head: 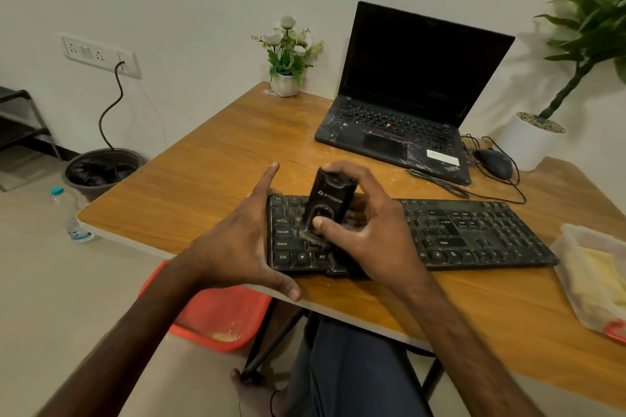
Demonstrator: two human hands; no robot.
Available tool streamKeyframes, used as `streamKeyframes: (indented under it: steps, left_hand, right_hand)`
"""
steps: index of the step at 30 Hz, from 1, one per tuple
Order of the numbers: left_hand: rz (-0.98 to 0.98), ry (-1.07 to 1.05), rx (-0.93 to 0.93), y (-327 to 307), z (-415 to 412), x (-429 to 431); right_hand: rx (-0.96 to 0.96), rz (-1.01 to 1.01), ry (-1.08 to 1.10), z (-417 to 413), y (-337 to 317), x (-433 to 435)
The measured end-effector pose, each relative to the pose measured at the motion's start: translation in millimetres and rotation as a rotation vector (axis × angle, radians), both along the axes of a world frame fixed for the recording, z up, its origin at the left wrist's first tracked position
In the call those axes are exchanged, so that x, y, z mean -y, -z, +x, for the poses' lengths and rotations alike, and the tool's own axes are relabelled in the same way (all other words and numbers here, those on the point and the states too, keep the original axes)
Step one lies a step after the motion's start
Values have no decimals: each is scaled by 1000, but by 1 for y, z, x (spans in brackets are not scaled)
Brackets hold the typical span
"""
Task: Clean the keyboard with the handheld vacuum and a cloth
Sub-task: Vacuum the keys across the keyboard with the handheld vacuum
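Early vacuuming, I judge: my right hand has its grip clamped on the handheld vacuum over the dusty keyboard's left keys; left hand, fingers straight, braces it; wiping not begun.

I count one keyboard, one vacuum, one laptop and one mouse on one table. Hands: I count two, one left hand and one right hand. Plants: I count two, one flower pot and one tall plant. Tubs: one tub, at the table's right edge. On the floor I log one bin, one bottle and one red tray. On the wall I log one socket plate with one cable hanging from it
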State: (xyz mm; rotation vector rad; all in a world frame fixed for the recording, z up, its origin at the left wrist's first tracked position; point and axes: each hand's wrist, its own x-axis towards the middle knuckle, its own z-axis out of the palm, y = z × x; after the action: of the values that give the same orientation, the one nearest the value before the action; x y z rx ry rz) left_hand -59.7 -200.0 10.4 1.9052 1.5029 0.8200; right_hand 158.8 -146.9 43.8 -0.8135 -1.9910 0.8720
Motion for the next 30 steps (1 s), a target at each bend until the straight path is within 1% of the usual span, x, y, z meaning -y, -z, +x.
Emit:
streamKeyframes:
  steps: [4, 6, 8, 11, 12, 14, 17, 21, 23, 25, 26, 28, 30]
  left_hand:
    - [4, -9, -14, 0, 0, 0]
    - [4, -10, -17, 0, 0, 0]
    - [3, -10, -18, 1, 0, 0]
    - [5, 9, 4, 2, -1, -1]
    - [5, 16, 17, 2, -1, -1]
    - [11, 36, 62, 0, 0, -2]
    - [16, 52, 114, -2, 1, -1]
    - [-17, 26, 68, 2, -3, 1]
    - [-16, 19, 53, 2, -2, 1]
    - [-11, 20, 51, 1, -2, 1]
    - [-15, 21, 54, 1, -2, 1]
    - [-32, 23, 59, 3, -2, 1]
    - [-34, 17, 50, 3, -2, 1]
  right_hand:
    - [191, 168, 285, 26, -7, -41]
    - [236, 199, 347, 38, -12, -50]
    - [226, 153, 273, 37, -12, -35]
    - [145, 70, 16, 13, -8, 7]
    - [132, 83, -56, 1, -7, 14]
    - [120, 140, -127, -25, -7, 12]
    - [119, 179, -105, -56, -5, -26]
    - [252, 279, 34, -61, -4, -80]
    - [219, 249, 81, -47, -6, -84]
    - [111, 186, 99, -31, -10, -71]
    - [68, 150, 86, -23, -12, -59]
    - [26, 51, -14, -8, -12, -32]
    - [56, 26, -113, 1, -7, -13]
